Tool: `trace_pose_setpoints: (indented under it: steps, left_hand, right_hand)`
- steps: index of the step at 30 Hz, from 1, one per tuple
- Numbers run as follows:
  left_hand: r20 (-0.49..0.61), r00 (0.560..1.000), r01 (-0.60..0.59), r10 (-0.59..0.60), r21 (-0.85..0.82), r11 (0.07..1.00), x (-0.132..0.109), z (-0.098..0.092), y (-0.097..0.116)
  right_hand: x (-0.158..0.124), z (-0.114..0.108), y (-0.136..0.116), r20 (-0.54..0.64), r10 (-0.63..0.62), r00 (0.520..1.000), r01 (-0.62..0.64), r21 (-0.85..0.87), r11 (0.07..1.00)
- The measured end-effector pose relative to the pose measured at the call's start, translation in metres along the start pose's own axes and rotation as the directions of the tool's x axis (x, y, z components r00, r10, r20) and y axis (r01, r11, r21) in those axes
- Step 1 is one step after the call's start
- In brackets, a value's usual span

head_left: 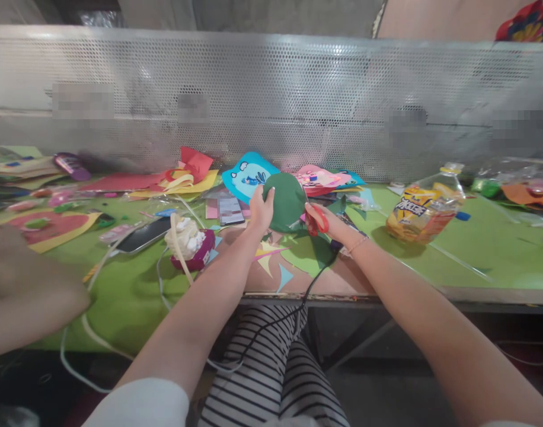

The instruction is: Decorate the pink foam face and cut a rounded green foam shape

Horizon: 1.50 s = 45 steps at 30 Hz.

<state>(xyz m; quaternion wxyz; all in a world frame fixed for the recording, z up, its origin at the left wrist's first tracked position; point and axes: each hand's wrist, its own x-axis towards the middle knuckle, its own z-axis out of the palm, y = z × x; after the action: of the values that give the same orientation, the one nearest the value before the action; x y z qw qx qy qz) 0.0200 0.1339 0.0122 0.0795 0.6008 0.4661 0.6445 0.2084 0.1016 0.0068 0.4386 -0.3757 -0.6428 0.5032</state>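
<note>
Head view, single frame.

Green disc point(287, 201): rounded piece of green sheet, centre of frame, held up off the table point(476, 249), just in front of the far row of cut-outs. Near face toward camera, so I judge it is tilted this way to keep its edge in sight.

Left hand point(260, 210): fingers closed on the disc's left edge, thumb on the near face. The grip sits at the rim, leaving the rest of the outline free.

Right hand point(325, 220): fingers closed through the red loops of the scissors point(316, 220), which meet the disc's right edge. Blades hidden behind the sheet; I cannot tell whether they are apart.

Directly below the hands: green offcuts point(311, 252) and a few yellow and blue scraps on the table's near edge, probably lying where trimmings drop.

Further out: blue cut-out point(247, 175) and pink cut-out point(318, 177) behind the disc, a phone point(142, 235) left of centre, a yellow-labelled plastic bottle point(425, 210) on its side at the right. A black cable point(298, 302) hangs from the table edge over the striped trousers point(271, 367).

Left edge of frame: another person's arm point(26, 296), blurred, well apart from the disc. A perforated metal screen point(271, 89) backs the table.
</note>
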Motion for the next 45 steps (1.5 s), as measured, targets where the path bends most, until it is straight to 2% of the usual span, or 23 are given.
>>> trace_pose_setpoints:
  steps: [7, 18, 23, 27, 35, 39, 45]
  left_hand:
    - [0.010, 1.000, 0.013, -0.013, -0.006, 1.000, 0.001, 0.000, 0.000]
    - [-0.012, 1.000, -0.017, 0.017, -0.039, 0.999, 0.001, 0.001, -0.004]
    - [0.000, 1.000, 0.005, -0.005, -0.029, 1.000, 0.002, 0.000, -0.003]
    - [0.022, 0.999, 0.029, -0.028, -0.058, 0.998, 0.003, 0.000, -0.004]
    - [0.070, 0.995, 0.077, -0.066, -0.179, 0.981, 0.003, 0.002, -0.007]
    - [0.084, 0.994, 0.089, -0.074, -0.185, 0.979, 0.003, 0.002, -0.006]
    - [0.112, 0.990, 0.103, -0.082, -0.193, 0.976, 0.003, 0.002, -0.005]
  right_hand:
    - [0.000, 0.001, -0.001, -0.031, 0.000, 1.000, 0.000, -0.029, 1.000]
    - [0.000, -0.002, 0.001, -0.016, -0.045, 0.999, 0.044, -0.015, 0.999]
    - [-0.004, -0.001, -0.010, -0.129, -0.081, 0.988, 0.053, -0.207, 0.977]
    - [-0.007, -0.006, -0.018, -0.186, -0.094, 0.978, 0.050, -0.226, 0.973]
    - [-0.008, -0.007, -0.016, -0.057, -0.063, 0.996, 0.051, -0.186, 0.981]
    - [-0.008, -0.003, -0.016, -0.046, -0.039, 0.998, 0.028, -0.208, 0.978]
    - [-0.007, -0.005, -0.013, -0.038, -0.074, 0.997, 0.064, -0.205, 0.977]
